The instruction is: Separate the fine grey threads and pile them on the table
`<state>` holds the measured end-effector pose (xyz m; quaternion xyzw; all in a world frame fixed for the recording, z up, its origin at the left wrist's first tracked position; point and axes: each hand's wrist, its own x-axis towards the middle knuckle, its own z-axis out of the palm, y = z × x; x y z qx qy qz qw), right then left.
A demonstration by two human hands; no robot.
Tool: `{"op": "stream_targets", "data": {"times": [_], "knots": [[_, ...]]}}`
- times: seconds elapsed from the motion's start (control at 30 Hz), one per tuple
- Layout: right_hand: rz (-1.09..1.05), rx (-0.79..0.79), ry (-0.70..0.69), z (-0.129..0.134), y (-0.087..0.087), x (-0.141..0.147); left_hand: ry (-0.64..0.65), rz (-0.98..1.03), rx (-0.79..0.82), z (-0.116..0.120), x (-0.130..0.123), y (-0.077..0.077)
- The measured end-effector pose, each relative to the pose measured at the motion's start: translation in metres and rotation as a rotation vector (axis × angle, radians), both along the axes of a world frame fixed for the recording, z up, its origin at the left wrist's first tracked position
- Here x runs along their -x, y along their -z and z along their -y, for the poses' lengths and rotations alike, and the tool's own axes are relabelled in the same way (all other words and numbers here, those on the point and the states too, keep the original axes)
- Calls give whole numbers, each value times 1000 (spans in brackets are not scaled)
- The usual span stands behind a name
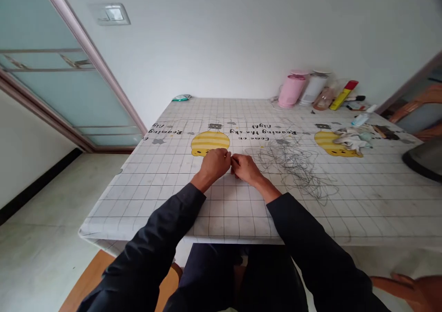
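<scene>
My left hand (214, 163) and my right hand (246, 167) meet above the near middle of the table, fingertips almost touching. Both are closed in a pinch, and whatever lies between the fingers is too small to make out. Just right of my right hand spreads a loose tangle of thin dark grey thread or wire (293, 162). Its left strands reach close to that hand; whether one runs into the fingers I cannot tell.
A checked tablecloth (155, 206) with yellow balloon prints covers the table. Toward the back right stand a pink cylinder (292, 91), a white cylinder (313, 89) and a yellow-red box (343, 95). A crumpled cloth (355, 139) lies at right, near a dark-rimmed object (424, 160). A green-white packet (181, 98) rests by the wall.
</scene>
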<state>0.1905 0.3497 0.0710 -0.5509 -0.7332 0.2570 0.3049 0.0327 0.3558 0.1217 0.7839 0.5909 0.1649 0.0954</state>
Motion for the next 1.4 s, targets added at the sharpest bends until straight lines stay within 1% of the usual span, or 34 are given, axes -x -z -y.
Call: {"op": "stream_targets", "data": {"times": [0.03, 0.1, 0.2, 0.3, 0.37, 0.4, 0.43, 0.5, 0.57, 0.63, 0.7, 0.87, 0.93, 1.0, 1.07, 1.13, 1.2, 1.27, 1.33, 1.4], "knots": [[35, -21, 20, -1, 0, -1, -9, 39, -2, 0, -8, 8], [83, -53, 63, -3, -1, -2, -38, 108, -25, -3, -15, 24], [150, -94, 116, -2, -2, 0, -57, 152, -84, -6, -12, 42], [242, -226, 122, 2, -4, 0, -52, 119, -94, -8, -4, 50], [347, -357, 91, 4, -5, -3, -45, 86, -87, -9, -1, 52], [412, -401, 79, 3, -4, -6, -39, 72, -85, -9, -1, 52], [480, -412, 74, 3, -3, -10, -32, 59, -82, -10, -1, 53], [616, -338, 79, 0, 3, -23, -22, 35, -67, -10, -3, 53], [713, -196, 89, -2, 8, -42, -19, 19, -46, -10, -4, 53], [770, -86, 107, -3, 12, -68, -16, 12, -26, -10, -4, 53], [831, -43, 140, 0, 12, -97, -6, 16, -10, -10, -4, 53], [911, 38, 206, 16, -2, -166, 10, 18, 12, -6, -5, 51], [945, 85, 222, 20, -9, -185, 15, 6, 13, -4, -5, 50], [975, 142, 225, 19, -17, -200, 19, -7, 14, -3, -5, 49], [994, 203, 215, 10, -28, -211, 19, -15, 18, -1, -5, 49], [1004, 249, 216, -9, -42, -220, 19, -17, 27, 0, -6, 50], [1018, 255, 254, -36, -57, -226, 21, -12, 31, 0, -7, 51], [1039, 225, 309, -68, -68, -231, 22, -8, 32, 1, -7, 52], [1061, 192, 354, -101, -72, -234, 20, -10, 30, 1, -8, 52], [1084, 160, 376, -130, -69, -235, 23, -15, 31, 1, -8, 53]]}}
